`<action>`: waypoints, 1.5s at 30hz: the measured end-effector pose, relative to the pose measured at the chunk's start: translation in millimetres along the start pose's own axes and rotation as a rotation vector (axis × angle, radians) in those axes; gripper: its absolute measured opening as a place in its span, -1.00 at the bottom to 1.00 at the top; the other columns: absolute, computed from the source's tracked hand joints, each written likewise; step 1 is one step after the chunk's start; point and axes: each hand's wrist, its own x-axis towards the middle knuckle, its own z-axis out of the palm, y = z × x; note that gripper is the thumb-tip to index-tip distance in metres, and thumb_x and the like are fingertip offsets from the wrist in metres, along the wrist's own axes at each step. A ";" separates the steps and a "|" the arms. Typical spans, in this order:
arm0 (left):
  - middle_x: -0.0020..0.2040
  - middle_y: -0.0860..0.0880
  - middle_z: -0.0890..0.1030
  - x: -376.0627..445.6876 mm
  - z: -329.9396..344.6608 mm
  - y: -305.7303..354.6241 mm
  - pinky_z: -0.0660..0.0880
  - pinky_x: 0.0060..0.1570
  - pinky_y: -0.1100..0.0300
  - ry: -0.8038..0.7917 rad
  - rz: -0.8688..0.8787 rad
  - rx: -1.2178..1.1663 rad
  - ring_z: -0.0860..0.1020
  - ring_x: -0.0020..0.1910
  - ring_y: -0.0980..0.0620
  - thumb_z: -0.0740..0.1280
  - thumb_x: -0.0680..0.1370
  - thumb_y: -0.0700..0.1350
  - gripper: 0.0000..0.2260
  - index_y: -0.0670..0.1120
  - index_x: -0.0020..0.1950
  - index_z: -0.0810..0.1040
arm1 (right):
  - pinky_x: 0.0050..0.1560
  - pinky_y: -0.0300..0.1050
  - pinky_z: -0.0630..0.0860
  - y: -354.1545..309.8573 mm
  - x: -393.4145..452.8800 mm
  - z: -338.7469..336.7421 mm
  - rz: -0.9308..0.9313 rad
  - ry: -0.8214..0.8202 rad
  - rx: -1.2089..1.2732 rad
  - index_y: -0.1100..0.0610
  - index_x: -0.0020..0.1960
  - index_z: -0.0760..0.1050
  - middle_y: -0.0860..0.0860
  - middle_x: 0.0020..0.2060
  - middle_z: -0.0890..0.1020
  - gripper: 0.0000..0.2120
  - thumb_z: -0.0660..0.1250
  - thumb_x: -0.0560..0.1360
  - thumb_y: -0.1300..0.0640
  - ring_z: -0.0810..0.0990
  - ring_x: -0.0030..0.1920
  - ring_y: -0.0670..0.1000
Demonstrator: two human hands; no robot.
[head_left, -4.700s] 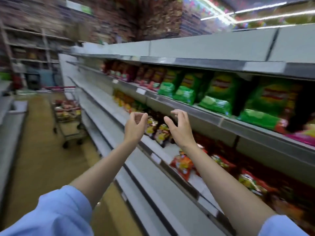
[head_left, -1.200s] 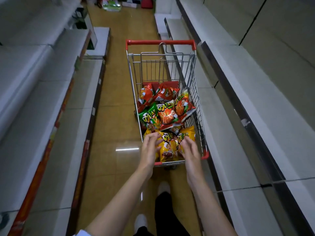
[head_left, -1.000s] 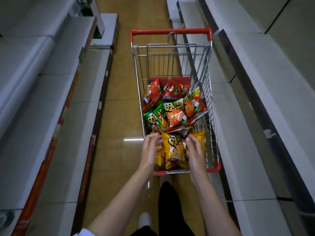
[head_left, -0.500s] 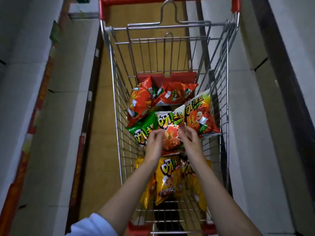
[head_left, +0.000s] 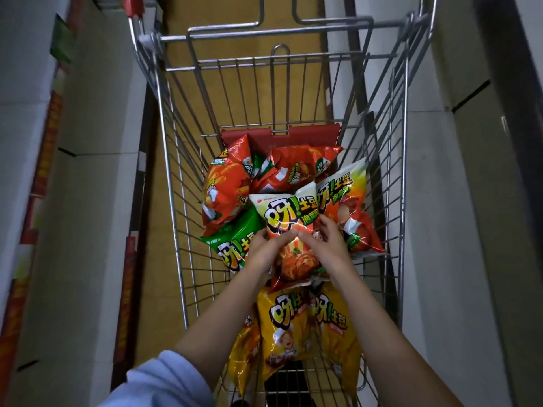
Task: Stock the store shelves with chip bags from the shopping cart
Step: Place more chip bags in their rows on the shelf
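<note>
A wire shopping cart [head_left: 173, 177] stands in the aisle below me, holding several chip bags. In its middle lies an orange-and-white chip bag [head_left: 289, 218]. My left hand [head_left: 263, 252] grips its left edge and my right hand [head_left: 326, 245] grips its right edge, thumbs over the front. Beside it lie a green bag [head_left: 235, 239], a second orange-and-white bag [head_left: 349, 207] and two red bags [head_left: 226, 183] at the far end. Yellow bags [head_left: 286, 324] sit at the near end under my forearms.
Grey shelf units run along the left [head_left: 88, 171] and right [head_left: 440, 171] of the cart, close to its sides. Tan floor [head_left: 158, 259] shows in a narrow strip left of the cart. A red flap [head_left: 279, 136] sits at the cart's far end.
I turned from the stocked shelf to the cart. My hands moved from the yellow bags forward to the orange-and-white bag and closed on its two edges; the view leaned in closer.
</note>
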 end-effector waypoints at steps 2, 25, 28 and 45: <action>-0.06 0.03 0.50 -5.0 -5.4 9.8 0.45 -0.23 0.31 -0.052 -0.014 -0.028 0.49 -0.21 0.15 0.42 0.51 -0.13 -0.56 -0.16 0.33 0.37 | 0.36 0.07 0.37 -13.1 -8.3 -7.5 -0.068 0.008 -0.052 0.00 0.51 0.21 0.03 0.44 0.36 -0.39 0.35 0.54 -0.04 0.34 0.43 0.07; 0.10 -0.10 0.66 -52.3 -67.6 24.7 0.59 -0.06 0.08 -0.325 0.089 -0.089 0.65 0.03 -0.08 0.57 0.18 -0.05 -0.25 -0.10 0.33 0.40 | 0.18 0.04 0.46 -38.7 -37.0 -39.8 -0.016 0.296 -0.124 0.20 0.36 0.25 0.12 0.16 0.56 -0.30 0.51 0.35 0.07 0.55 0.17 0.20; -0.02 -0.04 0.69 -75.5 -76.1 36.6 0.58 -0.04 0.06 -0.399 0.126 -0.067 0.65 -0.02 -0.06 0.54 0.19 -0.08 -0.44 -0.02 0.16 0.48 | 0.21 0.16 0.50 -29.8 -76.7 -44.5 -0.055 0.256 0.185 0.12 0.33 0.34 0.07 0.13 0.60 -0.34 0.54 0.31 0.07 0.58 0.13 0.13; 0.11 -0.13 0.65 -203.4 -117.1 57.8 0.55 0.12 -0.10 -0.807 0.403 0.386 0.64 0.05 -0.16 0.57 0.21 -0.03 -0.35 -0.03 0.24 0.44 | -0.16 -0.01 0.60 31.0 -324.1 -20.1 -0.313 0.635 0.870 0.11 0.26 0.45 0.13 0.06 0.67 -0.66 0.37 0.50 0.21 0.68 -0.05 0.11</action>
